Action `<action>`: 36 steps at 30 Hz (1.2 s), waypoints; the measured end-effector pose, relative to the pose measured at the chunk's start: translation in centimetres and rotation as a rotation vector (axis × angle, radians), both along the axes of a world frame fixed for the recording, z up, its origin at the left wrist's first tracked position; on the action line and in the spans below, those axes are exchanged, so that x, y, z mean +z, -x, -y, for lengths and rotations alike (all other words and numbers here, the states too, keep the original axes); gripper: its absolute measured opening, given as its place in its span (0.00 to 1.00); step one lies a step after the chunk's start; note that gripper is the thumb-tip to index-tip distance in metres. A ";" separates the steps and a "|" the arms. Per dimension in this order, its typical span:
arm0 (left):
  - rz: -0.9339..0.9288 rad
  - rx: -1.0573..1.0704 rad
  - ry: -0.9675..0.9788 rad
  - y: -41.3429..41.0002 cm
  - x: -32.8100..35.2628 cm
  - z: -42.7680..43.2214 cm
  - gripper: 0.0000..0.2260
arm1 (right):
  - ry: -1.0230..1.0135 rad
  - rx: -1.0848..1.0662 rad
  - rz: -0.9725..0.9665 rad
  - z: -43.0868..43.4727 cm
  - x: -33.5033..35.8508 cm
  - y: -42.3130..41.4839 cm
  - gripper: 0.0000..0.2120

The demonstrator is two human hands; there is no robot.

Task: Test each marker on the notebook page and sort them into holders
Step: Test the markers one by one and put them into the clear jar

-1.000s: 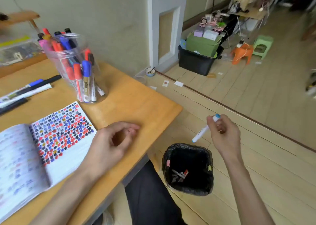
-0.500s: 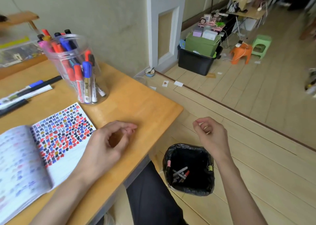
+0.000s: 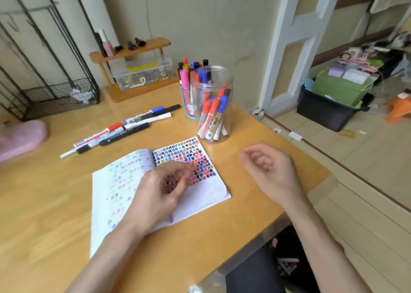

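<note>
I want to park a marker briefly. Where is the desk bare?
Bare desk lies left of the notebook and along the near edge. A smaller patch sits between notebook and right hand. Behind the notebook it is crowded: loose markers and the jar.

wooden shelf (image 3: 133, 48) over a clear box (image 3: 144, 74), wire basket (image 3: 55, 102) nearby, black crate (image 3: 322, 112) on floor

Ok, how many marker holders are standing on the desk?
2. A clear jar of markers stands just past the notebook's right page; a smaller blue cup of markers stands just left of it. Others could be outside the frame.
</note>
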State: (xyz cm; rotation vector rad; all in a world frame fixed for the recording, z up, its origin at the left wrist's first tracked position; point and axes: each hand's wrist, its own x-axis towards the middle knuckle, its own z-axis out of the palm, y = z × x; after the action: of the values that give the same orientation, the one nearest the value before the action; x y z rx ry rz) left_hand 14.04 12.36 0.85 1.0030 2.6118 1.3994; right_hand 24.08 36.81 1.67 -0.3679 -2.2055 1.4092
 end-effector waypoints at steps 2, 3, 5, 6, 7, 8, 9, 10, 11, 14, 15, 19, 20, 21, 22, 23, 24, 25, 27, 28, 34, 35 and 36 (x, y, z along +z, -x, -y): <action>-0.015 0.043 0.033 1.2 -0.2 2.2 0.07 | -0.009 0.087 -0.006 2.2 -0.3 2.3 0.03; -0.020 0.054 0.050 1.8 -0.3 3.1 0.07 | -0.012 0.129 -0.004 3.3 -0.4 3.3 0.03; -0.021 0.060 0.054 2.7 -0.5 4.6 0.08 | -0.002 0.203 0.015 5.2 -0.6 5.4 0.03; -0.023 0.062 0.045 3.0 -0.7 5.2 0.08 | 0.001 0.232 0.024 6.0 -0.7 6.3 0.03; -0.025 0.067 0.032 3.2 -0.8 5.6 0.09 | -0.003 0.259 0.031 6.8 -0.7 7.3 0.04; -0.025 0.072 0.015 3.2 -1.0 6.0 0.09 | -0.013 0.284 0.037 7.6 -0.8 8.2 0.04; -0.025 0.078 -0.006 3.3 -1.2 6.2 0.09 | -0.025 0.307 0.046 8.3 -0.8 9.1 0.04; -0.024 0.082 -0.026 3.3 -1.4 6.5 0.10 | -0.041 0.329 0.060 8.9 -0.8 10.0 0.04; -0.021 0.086 -0.043 3.3 -1.7 6.6 0.10 | -0.062 0.350 0.080 9.5 -0.7 11.0 0.04; -0.007 0.088 -0.070 3.6 -2.0 6.9 0.11 | -0.203 0.387 0.127 11.0 -0.2 13.6 0.06; -0.005 0.092 -0.075 3.8 -2.0 7.0 0.11 | -0.257 0.398 0.138 11.4 -0.1 14.5 0.07; 0.011 0.173 -0.107 4.6 -2.5 7.9 0.11 | -0.354 0.453 0.203 12.6 0.2 17.1 0.10; 0.021 0.196 -0.117 4.8 -2.7 8.2 0.11 | -0.367 0.458 0.211 12.8 0.2 17.6 0.11; 0.028 0.215 -0.124 5.0 -2.9 8.4 0.11 | -0.381 0.461 0.214 13.0 0.2 18.2 0.12; 0.031 0.226 -0.129 5.2 -3.0 8.5 0.11 | -0.393 0.465 0.212 13.1 0.2 18.7 0.13; 0.035 0.232 -0.133 5.3 -3.1 8.5 0.11 | -0.406 0.470 0.210 13.3 0.2 19.4 0.14; 0.040 0.235 -0.137 5.4 -3.1 8.5 0.11 | -0.425 0.474 0.207 13.4 0.1 20.1 0.15; 0.044 0.235 -0.139 5.5 -3.1 8.5 0.11 | -0.456 0.477 0.204 13.6 -0.1 20.9 0.16; 0.047 0.233 -0.142 5.7 -3.0 8.5 0.12 | -0.528 0.481 0.173 13.9 -0.3 22.3 0.18; 0.045 0.233 -0.140 5.7 -3.0 8.5 0.12 | -0.552 0.481 0.137 14.1 -0.4 23.1 0.20; 0.043 0.236 -0.127 5.8 -3.1 8.5 0.11 | -0.731 0.479 0.285 15.0 -0.1 28.7 0.44; 0.042 0.237 -0.124 5.8 -3.1 8.5 0.11 | -0.755 0.499 0.340 14.9 -0.2 29.6 0.46; 0.042 0.236 -0.122 5.8 -3.1 8.5 0.11 | -0.775 0.521 0.392 14.6 -0.4 30.3 0.48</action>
State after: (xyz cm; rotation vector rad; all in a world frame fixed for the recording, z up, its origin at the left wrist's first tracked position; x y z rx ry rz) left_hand 8.23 3.86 -2.27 0.6825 2.7150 1.6254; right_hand -6.23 22.17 1.31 0.2490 -3.1053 0.5959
